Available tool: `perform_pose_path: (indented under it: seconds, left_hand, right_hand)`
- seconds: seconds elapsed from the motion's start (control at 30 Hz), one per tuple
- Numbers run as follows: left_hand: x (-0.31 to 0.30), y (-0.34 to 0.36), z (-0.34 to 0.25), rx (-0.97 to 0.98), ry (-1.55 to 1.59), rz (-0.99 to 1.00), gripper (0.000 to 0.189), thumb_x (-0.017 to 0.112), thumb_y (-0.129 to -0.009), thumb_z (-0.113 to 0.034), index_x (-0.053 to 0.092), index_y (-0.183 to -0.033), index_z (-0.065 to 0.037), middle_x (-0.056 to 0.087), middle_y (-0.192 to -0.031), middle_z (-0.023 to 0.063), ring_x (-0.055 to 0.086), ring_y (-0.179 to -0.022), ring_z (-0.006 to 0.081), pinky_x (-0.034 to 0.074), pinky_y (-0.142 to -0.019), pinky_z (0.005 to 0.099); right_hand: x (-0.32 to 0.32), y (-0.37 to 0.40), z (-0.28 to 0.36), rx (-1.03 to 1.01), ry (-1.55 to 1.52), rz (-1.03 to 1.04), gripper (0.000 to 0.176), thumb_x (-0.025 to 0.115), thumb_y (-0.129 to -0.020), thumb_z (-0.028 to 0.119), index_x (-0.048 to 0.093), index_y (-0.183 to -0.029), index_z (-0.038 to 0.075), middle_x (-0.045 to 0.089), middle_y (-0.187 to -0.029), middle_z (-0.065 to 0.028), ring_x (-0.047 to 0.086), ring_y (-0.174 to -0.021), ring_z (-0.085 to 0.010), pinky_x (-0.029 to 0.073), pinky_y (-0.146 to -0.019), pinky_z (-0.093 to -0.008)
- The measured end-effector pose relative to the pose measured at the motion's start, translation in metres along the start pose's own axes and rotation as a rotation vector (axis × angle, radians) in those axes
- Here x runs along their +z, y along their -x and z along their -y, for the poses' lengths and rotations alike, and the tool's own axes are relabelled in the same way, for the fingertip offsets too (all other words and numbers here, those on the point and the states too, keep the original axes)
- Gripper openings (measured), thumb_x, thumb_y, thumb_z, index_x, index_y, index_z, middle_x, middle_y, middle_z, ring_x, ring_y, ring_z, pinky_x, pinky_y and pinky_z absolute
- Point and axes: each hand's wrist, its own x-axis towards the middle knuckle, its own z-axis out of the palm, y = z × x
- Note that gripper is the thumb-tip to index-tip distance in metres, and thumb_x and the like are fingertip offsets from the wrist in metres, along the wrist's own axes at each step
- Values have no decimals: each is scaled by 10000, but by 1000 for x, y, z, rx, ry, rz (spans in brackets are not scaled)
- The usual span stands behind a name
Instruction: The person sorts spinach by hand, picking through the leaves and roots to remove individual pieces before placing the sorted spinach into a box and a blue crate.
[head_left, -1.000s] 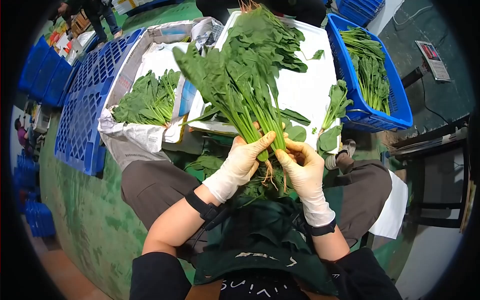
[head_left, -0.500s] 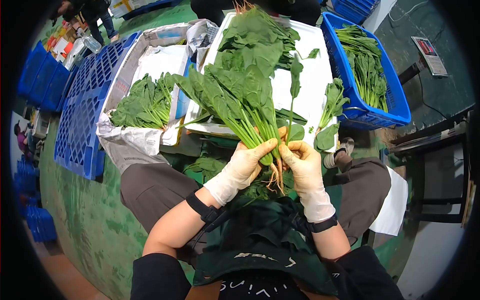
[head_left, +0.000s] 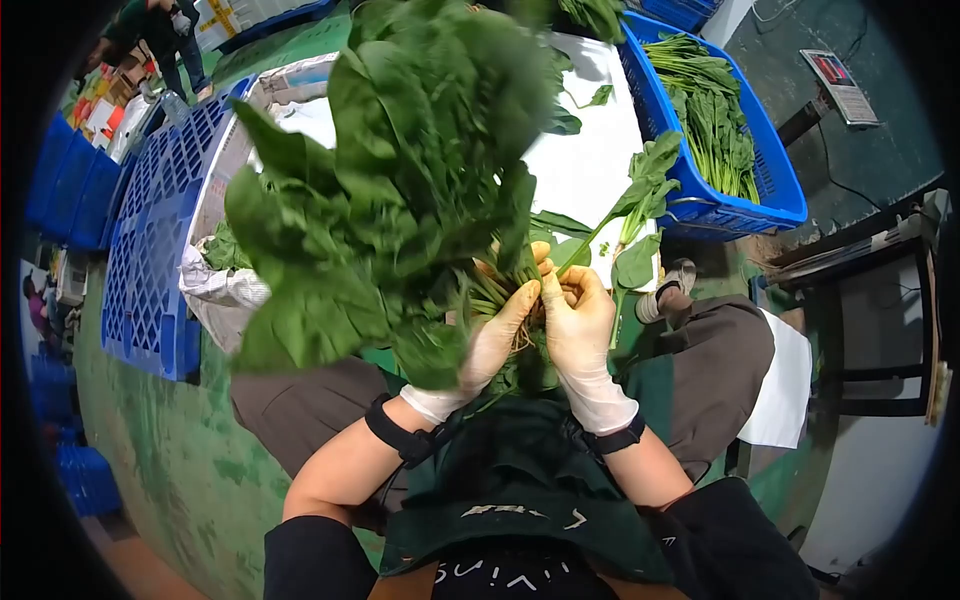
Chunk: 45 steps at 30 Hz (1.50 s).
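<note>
A large leafy bunch of spinach (head_left: pixel 400 170) fans out up and to the left, its near leaves blurred by motion. My left hand (head_left: pixel 490 345), in a pale thin glove, is closed around the stems near the roots. Beside it my right hand (head_left: pixel 580 315), gloved the same way, has thumb and fingers pinched on a thin spinach stem close to the bunch; the fingertips are partly hidden. Beyond the hands lies a white board (head_left: pixel 590 130), with loose spinach (head_left: pixel 645 180) along its right edge.
A blue crate (head_left: pixel 780 205) of spinach stands at the right, near a scale (head_left: pixel 843 90). To the left are a paper-lined box (head_left: pixel 205 285), mostly hidden by leaves, and a blue pallet (head_left: pixel 150 250). Another person (head_left: pixel 165 40) stands at far left.
The bunch has been lifted toward the camera and tipped left, its leaves now covering much of the board and the box. Both hands stay close together at the stems.
</note>
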Motion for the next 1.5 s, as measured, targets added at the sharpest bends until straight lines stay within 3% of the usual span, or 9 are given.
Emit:
perform_pose_path:
  seconds: [0.17, 0.2, 0.3, 0.43, 0.83, 1.17, 1.23, 1.3, 1.5]
  left_hand:
    - [-15, 1, 10, -92, -269, -59, 337, 533, -887, -1, 464, -1216, 16, 552, -1184, 104, 549, -1042, 151, 442, -921, 271]
    - [-15, -5, 11, -18, 251, -7, 322, 557, -866, 17, 489, -1180, 21, 584, -1139, 107, 571, -1005, 153, 457, -897, 275]
    - [-6, -2, 3, 44, -28, -81, 339, 583, -853, 2, 493, -1179, 18, 588, -1139, 127, 588, -1006, 197, 472, -884, 287]
    - [-11, -10, -17, 103, 52, -39, 391, 594, -855, -36, 452, -1216, 13, 565, -1172, 154, 590, -1015, 226, 491, -840, 320]
    - [-18, -11, -1, -100, 282, 58, 388, 597, -858, -79, 472, -1204, 46, 557, -1171, 153, 528, -1108, 243, 431, -955, 355]
    - [-18, -11, -8, -129, 449, -5, 367, 511, -914, -97, 411, -1259, -26, 520, -1230, 124, 538, -1096, 238, 487, -900, 441]
    - [-30, -12, -8, -138, 453, 8, 397, 520, -915, -124, 387, -1281, -48, 546, -1183, 89, 553, -1058, 181, 508, -877, 399]
    - [-24, -12, -21, -115, 489, 3, 412, 529, -913, -139, 378, -1286, -47, 562, -1003, 50, 565, -900, 140, 515, -824, 358]
    - [-27, -12, -11, -216, 453, 10, 439, 576, -892, -160, 384, -1270, -44, 417, -774, 4, 463, -700, 106, 479, -683, 287]
  right_hand:
    - [4, -11, -8, -135, -22, 49, 184, 638, -856, 141, 562, -850, -26, 567, -736, -2, 504, -629, -36, 415, -546, -181]
    - [2, -6, 3, -85, 170, 20, 164, 630, -858, 137, 571, -841, -15, 576, -712, 7, 510, -644, -28, 421, -552, -191]
    - [-6, -19, -18, -461, 587, -47, 164, 673, -777, 105, 578, -866, 5, 613, -677, -101, 592, -600, -190, 461, -567, -299]
    - [-40, -27, -12, -136, 780, 300, 286, 660, -791, 240, 567, -930, 7, 604, -716, -136, 603, -671, -302, 470, -624, -379]
    - [-15, -7, 24, -278, 150, 320, 206, 704, -786, 150, 666, -936, 15, 643, -809, -46, 598, -742, -91, 468, -645, -225]
    - [-20, -10, 7, 403, -753, 142, 303, 575, -899, 257, 583, -996, -30, 620, -816, -48, 560, -622, -106, 440, -522, -244]
    - [-37, -23, 26, 365, 45, 602, 372, 621, -857, 331, 616, -971, -23, 640, -787, -65, 591, -644, -119, 460, -561, -258]
    - [-45, -46, 22, -206, 543, 266, 369, 665, -787, 342, 657, -887, -12, 663, -771, -156, 648, -691, -207, 497, -649, -314]
    - [-91, -134, -9, 38, 1351, 38, 459, 685, -707, 443, 672, -821, -1, 649, -849, -211, 643, -804, -331, 508, -707, -392]
